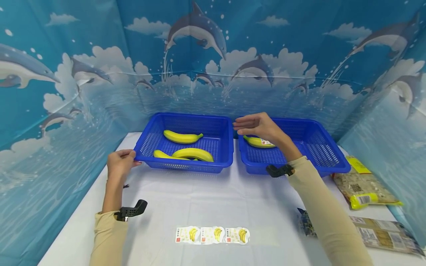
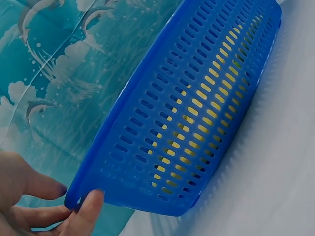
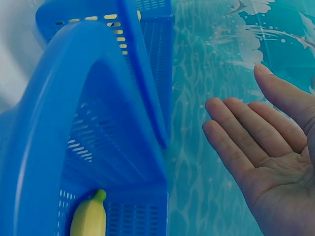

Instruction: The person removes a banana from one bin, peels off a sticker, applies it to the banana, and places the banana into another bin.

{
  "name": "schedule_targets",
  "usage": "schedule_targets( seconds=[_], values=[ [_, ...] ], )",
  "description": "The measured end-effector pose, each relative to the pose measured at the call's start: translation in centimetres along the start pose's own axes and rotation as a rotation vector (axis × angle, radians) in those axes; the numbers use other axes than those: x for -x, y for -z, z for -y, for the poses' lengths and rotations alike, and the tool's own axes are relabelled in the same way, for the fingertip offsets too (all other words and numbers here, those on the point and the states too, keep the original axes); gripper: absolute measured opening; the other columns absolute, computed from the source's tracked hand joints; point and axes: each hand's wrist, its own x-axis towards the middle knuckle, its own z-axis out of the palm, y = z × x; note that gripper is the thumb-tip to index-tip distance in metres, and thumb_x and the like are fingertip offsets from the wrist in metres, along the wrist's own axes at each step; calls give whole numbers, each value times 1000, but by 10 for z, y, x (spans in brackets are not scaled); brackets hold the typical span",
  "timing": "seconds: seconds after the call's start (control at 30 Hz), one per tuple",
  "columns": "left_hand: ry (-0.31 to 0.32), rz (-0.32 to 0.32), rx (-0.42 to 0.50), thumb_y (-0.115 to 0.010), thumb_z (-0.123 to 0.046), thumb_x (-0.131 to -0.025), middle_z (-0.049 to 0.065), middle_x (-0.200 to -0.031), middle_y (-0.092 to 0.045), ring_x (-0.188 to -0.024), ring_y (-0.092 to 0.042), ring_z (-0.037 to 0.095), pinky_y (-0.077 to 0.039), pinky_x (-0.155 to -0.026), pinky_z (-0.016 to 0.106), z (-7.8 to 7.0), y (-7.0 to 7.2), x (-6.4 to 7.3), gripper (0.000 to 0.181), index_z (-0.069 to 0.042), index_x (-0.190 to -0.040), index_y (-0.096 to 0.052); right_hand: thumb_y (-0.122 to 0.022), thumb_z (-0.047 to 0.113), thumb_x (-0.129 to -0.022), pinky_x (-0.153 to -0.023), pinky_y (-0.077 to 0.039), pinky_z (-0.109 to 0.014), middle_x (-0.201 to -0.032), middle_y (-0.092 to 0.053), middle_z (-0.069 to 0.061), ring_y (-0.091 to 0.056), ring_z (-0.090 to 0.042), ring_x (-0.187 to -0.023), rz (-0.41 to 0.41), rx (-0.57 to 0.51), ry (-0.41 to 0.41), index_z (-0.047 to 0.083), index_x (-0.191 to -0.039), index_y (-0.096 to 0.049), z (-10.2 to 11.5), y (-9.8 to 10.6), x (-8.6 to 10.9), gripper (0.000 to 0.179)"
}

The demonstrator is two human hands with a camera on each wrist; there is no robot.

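My left hand (image 1: 120, 162) pinches the front left corner of the left blue basket (image 1: 227, 157). In the left wrist view its thumb and fingers (image 2: 88, 211) close around the basket's rim. Three yellow bananas lie in this basket: one banana (image 1: 181, 137) toward the back, another banana (image 1: 196, 153) near the front, and a third banana (image 1: 161, 153) partly behind the front wall. Over the left end of the right blue basket (image 1: 324, 147), my right hand (image 1: 261, 126) hovers with fingers extended, holding nothing. Below it lies a banana (image 1: 257, 142) with a white label, partly covered by the hand.
Three banana-printed stickers (image 1: 212, 235) lie in a row at the table's front. On the right are a yellow-labelled bag (image 1: 362, 183), a long clear package (image 1: 386, 234) and a dark packet (image 1: 306, 223) partly behind my right sleeve. A dolphin-print curtain (image 1: 199, 92) surrounds the white table.
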Motion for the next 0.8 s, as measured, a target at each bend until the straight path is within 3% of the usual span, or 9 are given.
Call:
schedule_targets(
  seconds=[0.23,0.5,0.8],
  values=[
    [59,10,96,-54,-17,-113,30,-145,-58,-71,-73,1,-62,-76,19,3,1,-2,47,11,-150,-53,-76,1,-100,-108,-57,-46,-143,-67,-24,-66,-38,-132,36,-44,-7,-3,-148,-60,9,-7,-12,51],
    [137,4,184,-59,-16,-112,23,-144,-56,-78,-74,4,-63,-74,20,3,0,-5,48,8,-153,-51,-77,0,-99,-104,-60,-38,-139,-70,-21,-69,-34,-130,84,-25,19,-4,-146,-63,12,-16,-28,49],
    [141,-6,189,-61,-16,-111,21,-139,-59,-73,-74,4,-63,-73,21,2,0,-5,48,7,-152,-53,-78,2,-99,-104,-60,-39,-139,-68,-28,-70,-36,-127,136,3,29,-6,-141,-66,16,-24,-52,44]
  ],
)
